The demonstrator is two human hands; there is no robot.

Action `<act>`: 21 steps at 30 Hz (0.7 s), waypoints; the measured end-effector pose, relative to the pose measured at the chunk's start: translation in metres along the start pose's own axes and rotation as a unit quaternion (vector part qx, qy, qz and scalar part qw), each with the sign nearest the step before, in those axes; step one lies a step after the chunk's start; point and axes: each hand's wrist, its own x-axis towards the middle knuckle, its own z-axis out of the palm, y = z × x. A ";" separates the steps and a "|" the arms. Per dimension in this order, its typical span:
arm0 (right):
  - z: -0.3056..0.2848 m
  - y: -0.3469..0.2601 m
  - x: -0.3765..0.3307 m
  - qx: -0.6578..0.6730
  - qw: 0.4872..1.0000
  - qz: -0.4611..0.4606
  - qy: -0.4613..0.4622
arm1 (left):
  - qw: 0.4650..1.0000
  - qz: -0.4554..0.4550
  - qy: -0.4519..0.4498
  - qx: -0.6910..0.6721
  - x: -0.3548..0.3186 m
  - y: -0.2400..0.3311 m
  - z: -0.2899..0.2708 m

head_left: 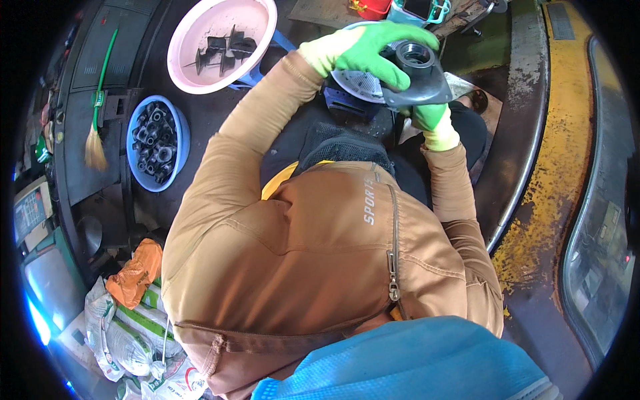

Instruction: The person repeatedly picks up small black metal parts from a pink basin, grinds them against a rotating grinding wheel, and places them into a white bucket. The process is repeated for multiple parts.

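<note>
A black moulded part with a round hollow collar on a flat flange is held up in front of me, its opening facing upward. My left hand, in a green glove with a pale yellow cuff, curls around the collar, thumb near the flange. From below, my right hand grips the same part, most of its fingers hidden under the flange. Behind the left hand a light basket with a perforated wall shows in part, on a dark blue stool.
A pink basin with several black parts stands far left. Nearer is a blue basin full of small black pieces. A rusty yellow machine frame runs along the right. A broom and stacked sacks are at left.
</note>
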 end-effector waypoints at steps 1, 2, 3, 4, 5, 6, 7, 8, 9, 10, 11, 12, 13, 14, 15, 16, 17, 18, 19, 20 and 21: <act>-0.002 -0.002 0.006 -0.098 0.993 -0.060 0.013 | 0.992 0.026 0.072 0.104 0.002 0.001 0.001; 0.005 -0.003 0.008 -0.078 0.991 -0.070 0.080 | 0.973 0.042 0.116 0.197 0.001 0.000 0.010; 0.008 -0.004 0.010 -0.226 0.958 -0.158 0.079 | 0.986 0.013 0.135 0.100 0.003 -0.002 0.022; 0.013 -0.004 0.011 -0.208 0.965 -0.129 0.095 | 0.973 0.067 0.199 0.092 0.003 -0.005 0.035; 0.018 -0.004 0.011 -0.185 0.970 -0.112 0.109 | 0.965 0.056 0.242 0.089 0.004 -0.009 0.048; 0.025 -0.003 0.008 -0.062 0.985 -0.083 0.141 | 0.942 0.109 0.297 0.115 0.004 -0.012 0.056; 0.030 -0.002 0.006 -0.009 0.983 -0.074 0.166 | 0.930 0.131 0.324 0.112 0.003 -0.016 0.061; 0.031 -0.001 0.003 0.043 0.979 -0.064 0.189 | 0.925 0.137 0.337 0.114 0.003 -0.018 0.066; 0.032 0.001 0.001 0.090 0.973 -0.055 0.203 | 0.916 0.142 0.357 0.114 0.002 -0.019 0.070; 0.030 0.001 0.000 -0.021 0.977 -0.089 0.191 | 0.922 0.135 0.344 0.113 0.002 -0.018 0.072; 0.028 0.001 -0.001 -0.065 0.978 -0.090 0.178 | 0.925 0.129 0.338 0.114 0.000 -0.016 0.070; 0.024 0.000 -0.001 -0.104 0.975 -0.103 0.168 | 0.928 0.128 0.329 0.121 -0.001 -0.014 0.069; 0.021 -0.001 0.000 -0.143 0.971 -0.107 0.158 | 0.933 0.115 0.321 0.114 -0.002 -0.010 0.067; 0.018 -0.004 0.000 -0.172 0.967 -0.127 0.140 | 0.938 0.106 0.311 0.111 -0.003 -0.006 0.064; 0.016 -0.008 0.001 -0.200 0.962 -0.137 0.122 | 0.944 0.095 0.297 0.112 -0.004 -0.003 0.062; 0.014 -0.013 0.001 -0.226 0.958 -0.145 0.102 | 0.951 0.085 0.281 0.098 -0.006 0.000 0.059; 0.013 -0.018 0.001 -0.222 0.960 -0.148 0.083 | 0.959 0.074 0.261 0.087 -0.007 0.001 0.056; 0.011 -0.024 0.001 -0.216 0.963 -0.149 0.061 | 0.965 0.054 0.244 0.075 -0.009 0.003 0.053; 0.009 -0.029 0.001 -0.210 0.965 -0.150 0.040 | 0.969 0.067 0.225 0.075 -0.010 0.004 0.051; 0.009 -0.034 0.000 -0.131 0.987 -0.097 0.016 | 0.973 0.072 0.208 0.075 -0.012 0.005 0.048; 0.007 -0.039 -0.002 -0.147 0.985 -0.090 -0.010 | 0.976 0.076 0.191 0.074 -0.013 0.005 0.046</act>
